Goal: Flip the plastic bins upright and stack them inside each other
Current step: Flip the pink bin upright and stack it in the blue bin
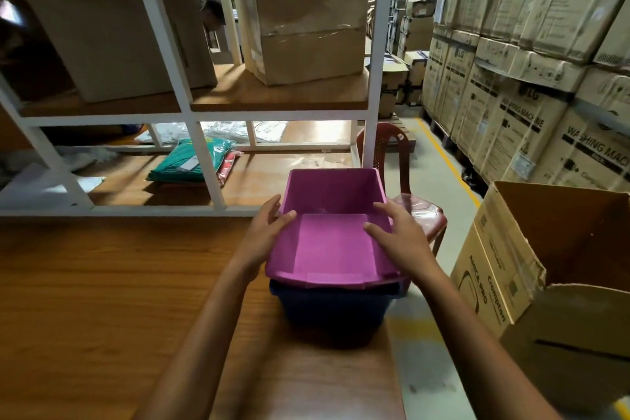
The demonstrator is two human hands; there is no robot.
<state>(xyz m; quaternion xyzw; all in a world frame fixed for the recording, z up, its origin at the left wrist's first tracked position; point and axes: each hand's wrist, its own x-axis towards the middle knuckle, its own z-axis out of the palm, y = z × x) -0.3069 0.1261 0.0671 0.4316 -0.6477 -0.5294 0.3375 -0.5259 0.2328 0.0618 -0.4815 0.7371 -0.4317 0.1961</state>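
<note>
- A purple bin [332, 232] sits upright, open side up, nested inside a dark blue bin [335, 310], whose rim and lower body show beneath it.
- The two stacked bins stand on the wooden desk [119, 300] at its right edge, about midway along that edge; the purple rim overhangs the blue one a little on the right.
- The left hand [264, 235] is at the purple bin's left wall, fingers spread and loosely curved, thumb tip at the rim (whether the palm presses the wall I cannot tell). It does not grip the bin.
- The right hand [397, 235] hovers over the bin's right rim, fingers spread wide and pointing in over the opening, closed on nothing.
- Both forearms reach in from the near edge of the desk.
- At the desk's far edge rises a white shelf frame [204, 160]; its lower level carries a folded green packet [194, 160] and pale wrapped items, its upper level two large cardboard boxes [306, 27].
- A reddish-brown plastic chair [409, 194] stands just off the desk's right edge, beyond the bins.
- An open carton [545, 266] stands on the floor at the right, with stacked washing-machine cartons [528, 78] behind it.
</note>
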